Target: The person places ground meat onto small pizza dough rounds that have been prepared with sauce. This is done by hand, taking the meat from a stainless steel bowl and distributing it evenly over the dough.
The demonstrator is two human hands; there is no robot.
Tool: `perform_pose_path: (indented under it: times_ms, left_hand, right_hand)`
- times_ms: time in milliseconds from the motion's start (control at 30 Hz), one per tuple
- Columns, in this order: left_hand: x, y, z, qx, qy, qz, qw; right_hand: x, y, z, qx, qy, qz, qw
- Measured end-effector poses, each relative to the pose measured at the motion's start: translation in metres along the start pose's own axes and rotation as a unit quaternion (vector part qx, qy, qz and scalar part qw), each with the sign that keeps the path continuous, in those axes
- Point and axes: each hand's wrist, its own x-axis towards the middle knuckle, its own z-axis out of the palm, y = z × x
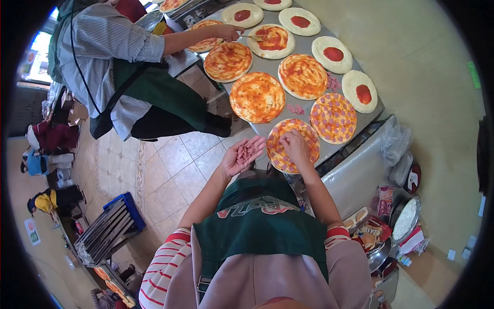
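Observation:
Palm up, my left hand (244, 154) holds a small heap of pink meat pieces (247, 153), its fingers stretched toward the nearest pizza. My right hand (295, 146) is over that pizza (280, 158), fingers pointing down and pressed together; what they hold, if anything, is hidden. Meat pieces lie on this pizza and on the topped pizza (333, 118) to its right. Behind them, a pizza with sauce and cheese (257, 98) and another sauced pizza (302, 76) rest on the metal table (303, 107). Loose meat bits (296, 109) lie between the pizzas.
A co-worker in a striped shirt (110, 38) stands at the left, spreading sauce on a dough round (271, 41) with a brush. More dough rounds with sauce (333, 54) line the right side. Bags and bowls (406, 219) sit at the lower right.

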Motion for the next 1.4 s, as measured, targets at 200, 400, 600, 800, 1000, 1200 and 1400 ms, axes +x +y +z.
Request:
perform_pose_path:
  times_ms: [200, 400, 600, 800, 1000, 1200, 1400]
  left_hand:
    - [0.009, -0.007, 0.005, 0.024, -0.005, 0.004, 1.000]
    - [0.020, -0.008, -0.018, 0.053, -0.025, -0.031, 0.998]
    - [0.024, -0.012, -0.011, 0.071, 0.009, -0.052, 0.996]
    - [0.023, -0.014, 0.005, 0.143, 0.067, -0.028, 0.987]
    - [0.041, -0.018, -0.008, 0.164, 0.127, -0.038, 0.978]
    - [0.039, -0.029, -0.009, 0.168, 0.138, -0.039, 0.975]
    - [0.040, -0.043, -0.015, 0.163, 0.154, -0.048, 0.973]
  right_hand:
    - [0.002, -0.033, -0.018, 0.036, 0.037, 0.004, 0.999]
    - [-0.010, -0.070, -0.016, 0.154, 0.015, -0.124, 0.980]
    - [-0.007, -0.061, -0.011, 0.167, 0.016, -0.100, 0.981]
    - [-0.007, -0.046, -0.021, 0.182, 0.028, -0.040, 0.982]
    - [-0.003, -0.047, -0.025, 0.181, 0.017, -0.052, 0.982]
    - [-0.016, -0.046, -0.039, 0.163, -0.008, -0.110, 0.980]
    - [-0.029, -0.041, -0.044, 0.092, -0.013, -0.146, 0.985]
